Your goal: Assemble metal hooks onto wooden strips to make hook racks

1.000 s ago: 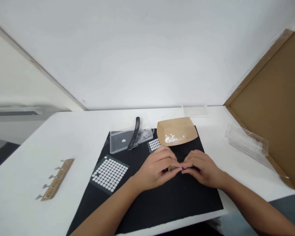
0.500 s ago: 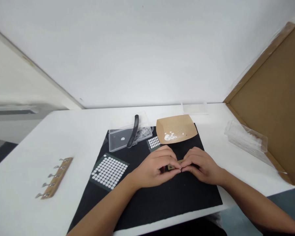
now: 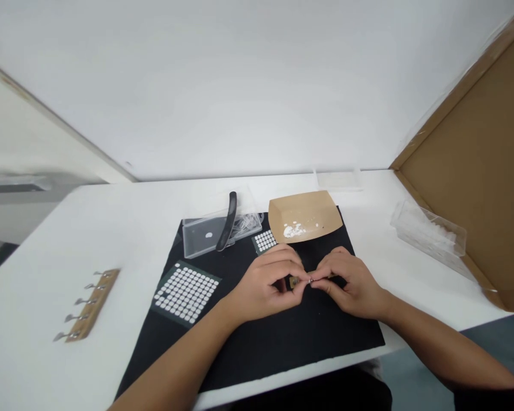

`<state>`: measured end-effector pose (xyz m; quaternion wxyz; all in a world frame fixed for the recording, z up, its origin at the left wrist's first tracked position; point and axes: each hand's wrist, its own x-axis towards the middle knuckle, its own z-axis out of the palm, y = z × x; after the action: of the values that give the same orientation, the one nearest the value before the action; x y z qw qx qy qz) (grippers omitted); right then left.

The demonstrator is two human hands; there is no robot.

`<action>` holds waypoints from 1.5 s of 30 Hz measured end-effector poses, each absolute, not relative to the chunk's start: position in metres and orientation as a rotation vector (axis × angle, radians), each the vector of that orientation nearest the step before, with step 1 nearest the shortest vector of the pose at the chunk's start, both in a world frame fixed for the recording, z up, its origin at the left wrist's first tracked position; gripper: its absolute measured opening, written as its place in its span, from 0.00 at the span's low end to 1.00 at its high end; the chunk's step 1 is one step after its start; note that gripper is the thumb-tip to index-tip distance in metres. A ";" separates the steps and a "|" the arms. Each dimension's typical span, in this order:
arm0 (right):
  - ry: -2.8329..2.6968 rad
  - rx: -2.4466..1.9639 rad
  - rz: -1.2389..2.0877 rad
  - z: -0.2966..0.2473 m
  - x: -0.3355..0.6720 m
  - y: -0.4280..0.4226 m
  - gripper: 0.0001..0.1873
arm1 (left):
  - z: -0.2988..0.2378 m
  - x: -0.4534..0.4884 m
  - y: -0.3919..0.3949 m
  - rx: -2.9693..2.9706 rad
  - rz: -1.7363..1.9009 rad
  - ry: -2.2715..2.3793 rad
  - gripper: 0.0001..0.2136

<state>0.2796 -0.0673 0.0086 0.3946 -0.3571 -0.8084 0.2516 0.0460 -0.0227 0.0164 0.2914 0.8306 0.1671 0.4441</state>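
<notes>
Over the black mat [image 3: 291, 348], my left hand [image 3: 269, 282] and my right hand [image 3: 346, 279] meet, thumb and forefinger of each pinched together. A tiny shiny metal-looking piece [image 3: 310, 280] sits between the two sets of fingertips; its kind is too small to make out. Just behind the fingers shows a small tan wooden-looking piece [image 3: 294, 282] with a dark metallic spot, mostly covered by my hands. Whether my fingers touch it I cannot tell.
Beyond my hands are a cardboard tray [image 3: 306, 205] with white bits, a sheet of white dots [image 3: 187, 292], a smaller dotted sheet [image 3: 264, 241], and a clear case [image 3: 197, 238] under a black curved tool [image 3: 228, 222]. A hook rack [image 3: 94, 308] lies left, a clear box [image 3: 428, 231] right.
The view has shifted slightly, so everything sits a little higher and further left. My fingertips remain pinched together, with the shiny piece showing more plainly between them.
</notes>
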 end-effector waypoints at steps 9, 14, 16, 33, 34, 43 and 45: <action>-2.057 -0.995 0.653 0.007 0.282 -0.070 0.03 | 0.013 0.045 -0.020 2.250 1.135 0.457 0.07; -2.040 -1.066 0.674 0.008 0.280 -0.072 0.06 | 0.015 0.042 -0.019 2.288 1.058 0.468 0.07; -2.029 -1.086 0.681 0.009 0.280 -0.073 0.05 | 0.016 0.040 -0.018 2.296 1.026 0.468 0.07; -2.029 -1.152 0.661 0.009 0.279 -0.076 0.07 | 0.011 0.041 -0.018 2.339 1.034 0.499 0.08; -2.024 -1.154 0.670 0.010 0.279 -0.076 0.07 | 0.010 0.041 -0.018 2.335 1.031 0.497 0.08; -2.020 -1.160 0.693 0.009 0.279 -0.076 0.08 | 0.011 0.044 -0.019 2.329 1.052 0.526 0.08; -2.019 -1.156 0.694 0.008 0.279 -0.076 0.08 | 0.011 0.046 -0.020 2.324 1.079 0.529 0.08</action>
<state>0.2792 -0.0759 0.0082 0.3495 -0.4462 -0.7791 0.2678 0.0457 -0.0204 0.0109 0.2598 0.8578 0.1953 0.3982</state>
